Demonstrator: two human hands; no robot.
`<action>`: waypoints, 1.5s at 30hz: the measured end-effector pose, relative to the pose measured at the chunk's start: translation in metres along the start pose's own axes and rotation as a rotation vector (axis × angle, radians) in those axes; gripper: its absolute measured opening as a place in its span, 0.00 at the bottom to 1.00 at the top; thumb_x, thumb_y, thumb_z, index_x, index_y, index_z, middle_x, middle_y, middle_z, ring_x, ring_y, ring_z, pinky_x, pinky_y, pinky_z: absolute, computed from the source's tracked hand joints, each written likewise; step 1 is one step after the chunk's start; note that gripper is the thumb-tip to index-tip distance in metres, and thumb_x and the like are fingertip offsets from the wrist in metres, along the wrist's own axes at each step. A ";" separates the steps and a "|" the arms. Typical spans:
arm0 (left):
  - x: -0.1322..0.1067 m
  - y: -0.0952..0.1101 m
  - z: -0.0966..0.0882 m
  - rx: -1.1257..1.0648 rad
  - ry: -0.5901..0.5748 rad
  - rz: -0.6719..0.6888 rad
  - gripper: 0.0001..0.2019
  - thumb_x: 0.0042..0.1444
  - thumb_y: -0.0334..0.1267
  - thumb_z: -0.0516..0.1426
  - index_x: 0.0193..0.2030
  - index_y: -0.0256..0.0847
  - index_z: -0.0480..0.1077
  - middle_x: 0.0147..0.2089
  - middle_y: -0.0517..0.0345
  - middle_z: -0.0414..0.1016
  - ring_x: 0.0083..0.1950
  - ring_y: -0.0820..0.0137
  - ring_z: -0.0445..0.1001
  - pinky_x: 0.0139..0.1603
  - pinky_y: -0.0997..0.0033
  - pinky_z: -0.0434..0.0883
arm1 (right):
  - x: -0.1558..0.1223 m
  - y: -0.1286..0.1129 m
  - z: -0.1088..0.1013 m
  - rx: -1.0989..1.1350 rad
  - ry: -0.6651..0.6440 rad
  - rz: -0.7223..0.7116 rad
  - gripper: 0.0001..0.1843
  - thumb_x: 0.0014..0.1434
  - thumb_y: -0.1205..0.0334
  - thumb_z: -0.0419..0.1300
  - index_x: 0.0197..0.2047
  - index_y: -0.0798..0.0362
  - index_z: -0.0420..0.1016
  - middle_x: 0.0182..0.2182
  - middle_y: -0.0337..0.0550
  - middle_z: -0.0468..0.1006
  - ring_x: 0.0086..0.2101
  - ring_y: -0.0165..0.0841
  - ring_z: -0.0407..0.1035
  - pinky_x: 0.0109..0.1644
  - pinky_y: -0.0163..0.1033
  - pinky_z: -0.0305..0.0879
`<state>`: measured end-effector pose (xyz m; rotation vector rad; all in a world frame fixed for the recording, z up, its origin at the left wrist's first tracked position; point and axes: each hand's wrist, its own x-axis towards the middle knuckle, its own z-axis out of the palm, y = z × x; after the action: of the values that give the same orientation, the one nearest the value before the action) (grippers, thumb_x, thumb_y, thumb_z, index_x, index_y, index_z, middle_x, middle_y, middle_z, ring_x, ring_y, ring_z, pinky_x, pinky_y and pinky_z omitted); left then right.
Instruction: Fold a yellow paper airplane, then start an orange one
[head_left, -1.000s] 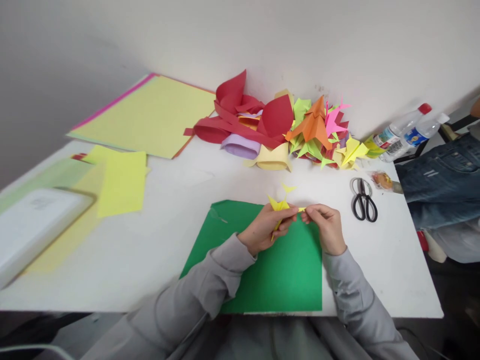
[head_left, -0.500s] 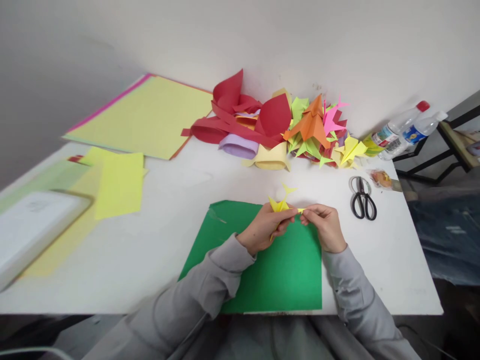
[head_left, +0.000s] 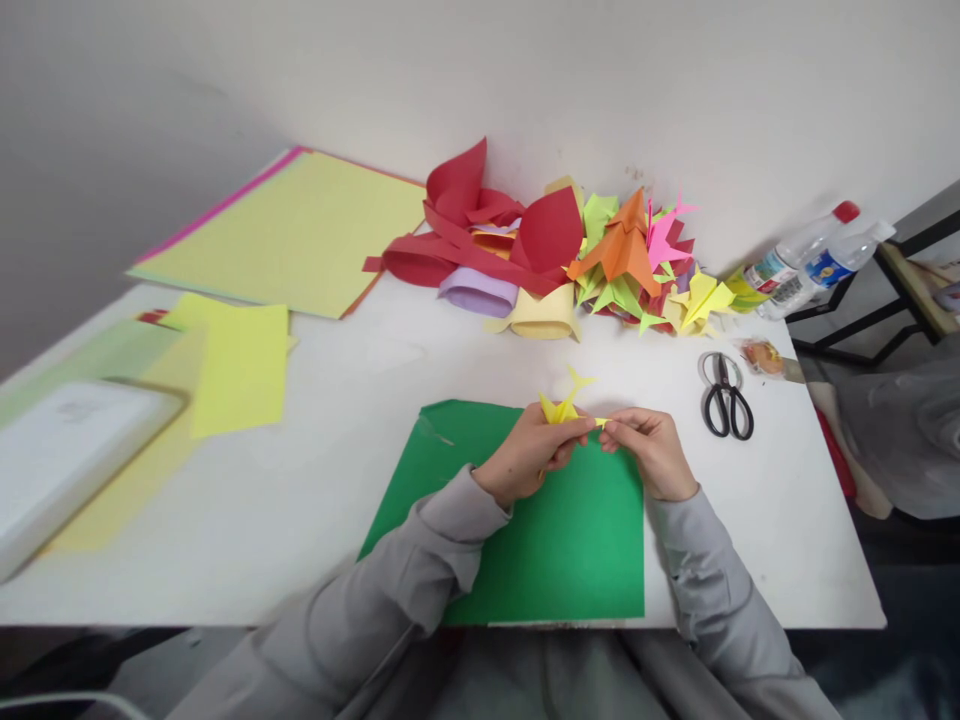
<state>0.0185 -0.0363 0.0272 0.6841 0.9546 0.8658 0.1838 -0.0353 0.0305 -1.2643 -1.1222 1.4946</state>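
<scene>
A small yellow folded paper figure [head_left: 562, 405] is held above a green paper sheet [head_left: 540, 540] on the white table [head_left: 750, 500]. My left hand [head_left: 529, 455] is closed round the figure's body. My right hand [head_left: 651, 450] pinches a thin yellow tip on the figure's right side. Both hands hover over the upper part of the green sheet, in grey sleeves.
A heap of coloured folded paper shapes and red strips [head_left: 570, 255] lies at the back by the wall. Black scissors [head_left: 724, 400] sit to the right, two plastic bottles [head_left: 814, 258] beyond. Yellow sheets [head_left: 240, 360], a large paper stack [head_left: 300, 225] and a white box [head_left: 67, 450] lie left.
My hands and the yellow figure have barely moved. A person in jeans at the right edge has left the view.
</scene>
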 end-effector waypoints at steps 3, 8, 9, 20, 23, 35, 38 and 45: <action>0.000 0.000 0.000 0.012 0.001 0.010 0.16 0.41 0.45 0.67 0.25 0.36 0.67 0.17 0.68 0.60 0.15 0.84 0.51 0.13 0.80 0.45 | 0.000 -0.001 0.000 0.020 -0.019 0.026 0.13 0.41 0.53 0.74 0.26 0.54 0.81 0.20 0.40 0.80 0.21 0.29 0.72 0.27 0.35 0.69; 0.000 0.002 0.001 0.037 0.005 0.037 0.16 0.39 0.46 0.67 0.26 0.37 0.68 0.14 0.72 0.56 0.15 0.83 0.49 0.14 0.79 0.44 | -0.001 -0.002 0.001 0.008 -0.024 -0.001 0.15 0.42 0.51 0.74 0.26 0.53 0.81 0.20 0.39 0.80 0.21 0.29 0.72 0.28 0.35 0.69; 0.000 0.002 0.001 0.054 0.014 0.041 0.16 0.38 0.45 0.68 0.26 0.37 0.68 0.14 0.72 0.56 0.15 0.83 0.48 0.14 0.79 0.45 | 0.000 -0.002 0.001 0.005 -0.025 -0.011 0.15 0.43 0.50 0.74 0.26 0.53 0.81 0.20 0.39 0.80 0.21 0.29 0.72 0.28 0.35 0.70; -0.002 0.001 0.003 0.207 0.043 0.171 0.14 0.44 0.45 0.65 0.26 0.36 0.69 0.17 0.70 0.58 0.17 0.82 0.52 0.17 0.79 0.49 | -0.001 -0.001 0.000 -0.012 -0.040 -0.024 0.16 0.43 0.49 0.73 0.27 0.53 0.80 0.20 0.40 0.80 0.22 0.30 0.73 0.29 0.36 0.70; -0.002 0.002 0.004 0.203 0.043 0.138 0.16 0.43 0.47 0.65 0.25 0.37 0.67 0.16 0.70 0.59 0.16 0.82 0.51 0.16 0.79 0.48 | 0.000 -0.001 0.000 0.006 -0.028 -0.020 0.15 0.43 0.50 0.73 0.27 0.53 0.80 0.20 0.39 0.80 0.22 0.29 0.72 0.29 0.35 0.70; 0.001 0.000 -0.001 0.040 -0.029 -0.010 0.16 0.41 0.44 0.67 0.25 0.36 0.67 0.16 0.70 0.60 0.13 0.85 0.49 0.14 0.79 0.43 | 0.001 0.000 -0.003 -0.035 -0.058 0.004 0.13 0.45 0.52 0.72 0.27 0.53 0.80 0.21 0.40 0.81 0.23 0.30 0.73 0.29 0.35 0.69; 0.000 0.003 -0.002 0.010 -0.065 -0.054 0.14 0.41 0.41 0.67 0.25 0.36 0.68 0.17 0.68 0.63 0.13 0.86 0.49 0.13 0.80 0.42 | 0.001 -0.002 -0.005 -0.057 -0.085 0.004 0.14 0.46 0.50 0.71 0.27 0.53 0.81 0.21 0.40 0.81 0.23 0.30 0.73 0.30 0.36 0.69; -0.003 0.013 -0.003 -0.017 -0.108 -0.135 0.12 0.40 0.35 0.66 0.23 0.35 0.67 0.17 0.67 0.65 0.12 0.87 0.49 0.11 0.83 0.42 | 0.000 -0.006 -0.006 -0.056 -0.156 0.025 0.16 0.45 0.48 0.71 0.27 0.53 0.80 0.21 0.39 0.80 0.22 0.29 0.72 0.29 0.36 0.70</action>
<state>0.0110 -0.0323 0.0382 0.6377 0.8849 0.7099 0.1903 -0.0327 0.0360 -1.2201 -1.2618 1.6131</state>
